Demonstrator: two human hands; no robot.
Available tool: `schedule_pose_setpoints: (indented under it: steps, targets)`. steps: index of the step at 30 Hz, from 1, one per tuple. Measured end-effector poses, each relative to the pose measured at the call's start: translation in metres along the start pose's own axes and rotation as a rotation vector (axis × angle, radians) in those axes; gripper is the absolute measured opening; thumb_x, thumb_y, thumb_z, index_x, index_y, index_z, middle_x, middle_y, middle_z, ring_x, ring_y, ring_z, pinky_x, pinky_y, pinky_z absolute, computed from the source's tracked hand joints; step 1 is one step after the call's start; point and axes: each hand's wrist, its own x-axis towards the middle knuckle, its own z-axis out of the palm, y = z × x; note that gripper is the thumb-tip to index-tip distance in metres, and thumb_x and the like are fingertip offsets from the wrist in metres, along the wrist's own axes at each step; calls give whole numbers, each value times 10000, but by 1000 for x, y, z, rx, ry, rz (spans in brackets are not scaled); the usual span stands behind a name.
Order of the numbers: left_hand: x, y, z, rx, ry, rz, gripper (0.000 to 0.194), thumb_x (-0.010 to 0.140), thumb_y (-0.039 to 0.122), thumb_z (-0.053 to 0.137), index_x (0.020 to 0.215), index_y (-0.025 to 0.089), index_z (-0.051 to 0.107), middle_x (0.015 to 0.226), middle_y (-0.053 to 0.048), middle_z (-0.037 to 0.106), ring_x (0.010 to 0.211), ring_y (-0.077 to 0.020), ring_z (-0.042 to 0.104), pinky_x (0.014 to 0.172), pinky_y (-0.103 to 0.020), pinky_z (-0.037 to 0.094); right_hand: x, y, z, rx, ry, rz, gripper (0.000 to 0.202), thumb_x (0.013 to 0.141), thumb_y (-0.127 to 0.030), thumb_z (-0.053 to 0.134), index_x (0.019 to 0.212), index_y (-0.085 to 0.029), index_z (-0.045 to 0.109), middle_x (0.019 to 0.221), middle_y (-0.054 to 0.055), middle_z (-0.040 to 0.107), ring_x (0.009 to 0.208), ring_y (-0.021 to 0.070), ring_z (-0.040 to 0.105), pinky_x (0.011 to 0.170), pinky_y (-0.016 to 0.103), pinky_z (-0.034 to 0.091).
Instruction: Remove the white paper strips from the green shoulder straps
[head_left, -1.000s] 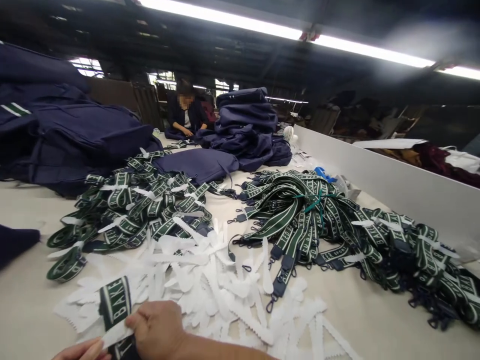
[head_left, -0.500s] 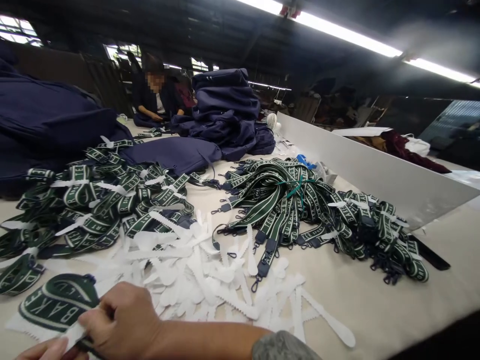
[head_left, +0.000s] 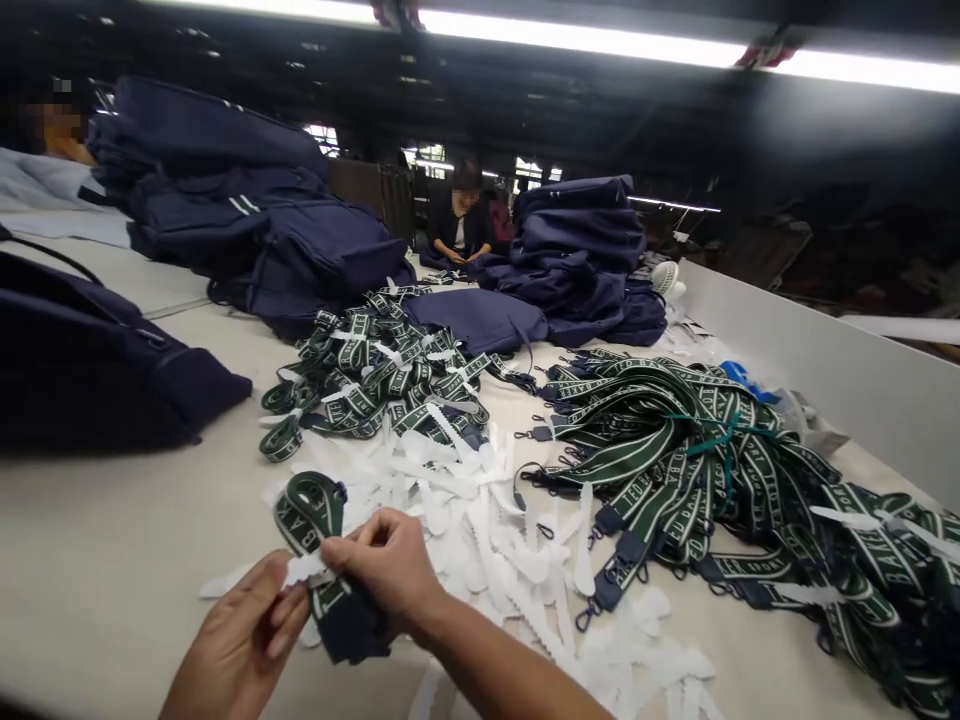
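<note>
the left hand [head_left: 244, 625] has thumb and finger pinched on a white strip [head_left: 302, 570]. the right hand [head_left: 390, 565] is clamped on the coiled strap [head_left: 300, 525] where the strip crosses it; how much of the strip its fingers also catch is hidden. the strap is between the hands, over the near part of the table [head_left: 120, 560], its loop pointing away and its dark end toward the wearer. whether it touches the table i cannot tell.

the main risk, as i judge it, is the coil springing open: if the right hand eases while the strip is loose, the layers could slide apart. a hard pull from the left could tear the strip, which looks thin, or drag it off the strap. the loose strips [head_left: 450, 500] lie just beyond, so a stray one could get caught under the coil. the bundle [head_left: 637, 450] to the right has clips [head_left: 587, 617] jutting toward the right forearm; a wide sweep could snag one. the tied coils [head_left: 390, 365] sit farther off, at less risk.
</note>
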Motion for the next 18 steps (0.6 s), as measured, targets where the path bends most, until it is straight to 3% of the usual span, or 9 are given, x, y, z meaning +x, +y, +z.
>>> schedule_pose_setpoints:
  steps: [2, 4, 6, 8, 11, 14, 16, 18]
  targets:
    - [3, 2, -1, -1, -29, 0, 554, 528, 522, 892, 630, 177, 471, 505, 69, 428, 421, -47, 340, 380, -149, 353, 1, 3, 4, -33, -27, 43, 341, 712, -335, 765, 861, -180, 501, 608, -55, 536, 519, 82, 461, 506, 188, 362]
    - [8, 3, -6, 43, -53, 17, 541, 583, 560, 854, 644, 175, 479, 507, 69, 439, 400, -42, 323, 349, -142, 293, 2, 6, 8, -166, -103, -1, 275, 828, -347, 654, 997, -175, 522, 581, -69, 505, 488, 82, 419, 483, 189, 328]
    - [14, 3, -14, 108, -50, 60, 542, 642, 604, 799, 641, 173, 470, 503, 68, 438, 386, -39, 297, 335, -144, 242, 2, 9, 11, -338, -150, -133, 171, 914, -337, 533, 924, -171, 574, 601, -50, 497, 528, 87, 419, 519, 200, 331]
    - [20, 2, -22, 237, -40, 139, 526, 726, 614, 730, 625, 168, 470, 485, 61, 431, 407, -46, 321, 372, -145, 281, 3, 10, 14, -489, -139, -273, 228, 944, -303, 482, 786, -170, 577, 650, -30, 508, 605, 95, 447, 596, 212, 358]
    - [26, 0, -30, 373, -37, 202, 506, 809, 593, 656, 613, 161, 481, 472, 49, 438, 441, -54, 361, 440, -146, 341, 2, 11, 18, -612, -170, -367, 224, 963, -263, 432, 812, -182, 576, 702, -22, 536, 650, 104, 466, 660, 219, 376]
    - [34, 7, -34, 270, -25, 176, 482, 759, 577, 717, 642, 162, 500, 498, 51, 465, 435, -55, 376, 426, -151, 333, 6, 9, 25, -577, -257, -340, 195, 954, -260, 440, 892, -192, 611, 740, -19, 576, 670, 108, 490, 688, 218, 394]
    - [41, 16, -40, 175, -8, 181, 458, 700, 548, 783, 679, 163, 537, 509, 46, 491, 447, -65, 398, 414, -151, 325, 18, 9, 29, -487, -304, -261, 211, 929, -297, 483, 831, -178, 626, 719, -17, 579, 669, 110, 489, 665, 216, 392]
    - [50, 29, -51, 66, 26, 222, 435, 639, 501, 843, 739, 160, 593, 578, 24, 566, 508, -80, 455, 445, -146, 368, 41, 9, 31, -369, -264, -159, 249, 872, -357, 560, 735, -157, 616, 673, -13, 566, 642, 110, 479, 614, 214, 381]
